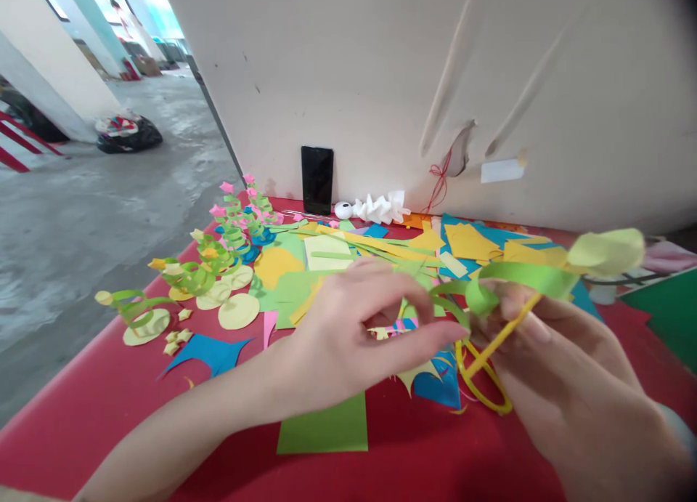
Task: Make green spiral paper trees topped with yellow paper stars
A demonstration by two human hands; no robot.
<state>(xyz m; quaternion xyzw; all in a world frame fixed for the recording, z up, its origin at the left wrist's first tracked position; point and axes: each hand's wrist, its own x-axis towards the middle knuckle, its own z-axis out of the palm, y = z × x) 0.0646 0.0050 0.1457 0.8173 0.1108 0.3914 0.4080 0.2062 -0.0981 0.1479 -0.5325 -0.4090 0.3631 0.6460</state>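
Note:
My right hand (pixel 566 371) is closed, its thumb and fingers pinching a curled green paper strip (pixel 549 278). A pale yellow paper piece (pixel 607 252) sticks out at the strip's far end. Yellow loop handles (pixel 493 393), apparently of scissors, hang at this hand, with one yellow bar across the thumb; any blades are hidden. My left hand (pixel 375 317) is beside the strip's loose left end, thumb and index finger curved and apart. Below the hands lie blue and pale yellow paper scraps (pixel 438 386). A green paper sheet (pixel 324 429) lies partly under my left forearm.
Finished-looking paper spirals (pixel 234 226) with pink and yellow stars stand at the left edge of the red table (pixel 81 415). Pale yellow paper discs (pixel 238 311) and small folded stars (pixel 177 340) lie nearby. A black phone (pixel 317 180) leans against the white panel (pixel 353 73) behind.

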